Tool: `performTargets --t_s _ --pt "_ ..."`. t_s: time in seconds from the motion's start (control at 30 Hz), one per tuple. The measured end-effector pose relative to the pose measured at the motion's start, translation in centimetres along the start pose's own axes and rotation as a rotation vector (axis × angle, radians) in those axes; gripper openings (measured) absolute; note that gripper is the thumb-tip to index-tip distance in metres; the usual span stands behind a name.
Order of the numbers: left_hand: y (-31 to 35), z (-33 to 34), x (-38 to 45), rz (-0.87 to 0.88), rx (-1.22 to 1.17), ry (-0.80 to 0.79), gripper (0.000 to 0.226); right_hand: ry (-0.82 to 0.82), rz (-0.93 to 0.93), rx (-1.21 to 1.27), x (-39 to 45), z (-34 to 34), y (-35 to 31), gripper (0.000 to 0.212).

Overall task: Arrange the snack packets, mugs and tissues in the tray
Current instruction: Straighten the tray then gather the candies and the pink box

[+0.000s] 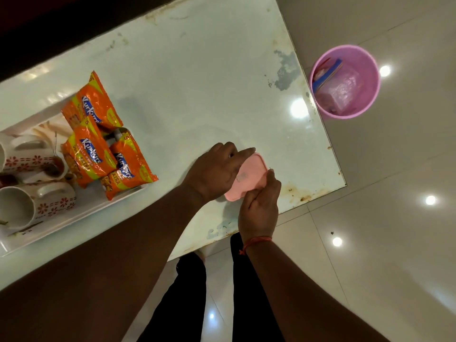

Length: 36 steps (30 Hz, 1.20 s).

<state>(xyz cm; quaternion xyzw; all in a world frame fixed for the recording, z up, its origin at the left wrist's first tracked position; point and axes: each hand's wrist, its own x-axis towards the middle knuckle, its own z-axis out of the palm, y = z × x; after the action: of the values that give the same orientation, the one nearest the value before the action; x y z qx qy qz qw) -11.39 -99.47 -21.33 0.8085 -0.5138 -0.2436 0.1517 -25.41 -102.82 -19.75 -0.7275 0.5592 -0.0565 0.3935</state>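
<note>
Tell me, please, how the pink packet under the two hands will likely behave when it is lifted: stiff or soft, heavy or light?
The pink packet looks soft: its corners are rounded and its surface looks like thin film. It is probably light, since it is flat and thin. It may sag or slip, so both the left hand and the right hand help.

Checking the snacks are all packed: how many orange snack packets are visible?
3, all overlapping at the right end of the white tray: far one, middle one, nearest one. More may hide underneath.
</note>
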Motion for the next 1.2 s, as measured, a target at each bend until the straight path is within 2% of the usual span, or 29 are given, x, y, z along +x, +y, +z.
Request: performTargets --t_s 0.17,0.3,0.43,0.5,0.6,0.73,0.87,1.2 --pt "1.3 0.0 -0.9 -0.076 0.0 0.063 0.05 -0.095 0.033 0.191 0.4 -0.9 0.2 0.046" --pt "1.7 -1.3 -1.3 -0.207 -0.053 0.146 0.064 -0.084 -0.026 0.156 2.4 -0.6 -1.4 0.047" --pt "0.8 -3.6 -1.3 -0.475 -0.142 0.274 0.058 -0.165 -0.051 0.224 5.6 0.4 -5.6 0.047" --pt "0.1 -4.6 -1.2 -0.613 -0.221 0.364 0.052 -0.228 -0.13 0.205 6.9 1.5 -7.7 0.044" --pt "-1.3 -5.7 -1.3 -0.73 -0.224 0.429 0.055 -0.314 -0.241 0.196 8.4 3.6 -10.7 0.044" --pt "-2.9 -6.1 -1.0 -0.829 -0.138 0.38 0.064 -0.392 -0.325 0.152 9.7 6.0 -13.3 0.046" --pt "-3.0 -6.4 -0.6 -0.868 -0.116 0.332 0.069 -0.377 -0.346 0.123 9.8 6.9 -13.7 0.045" --pt "-3.4 -7.6 -0.9 -0.813 -0.025 0.187 0.069 -0.378 -0.39 0.062 9.5 7.1 -13.4 0.045"
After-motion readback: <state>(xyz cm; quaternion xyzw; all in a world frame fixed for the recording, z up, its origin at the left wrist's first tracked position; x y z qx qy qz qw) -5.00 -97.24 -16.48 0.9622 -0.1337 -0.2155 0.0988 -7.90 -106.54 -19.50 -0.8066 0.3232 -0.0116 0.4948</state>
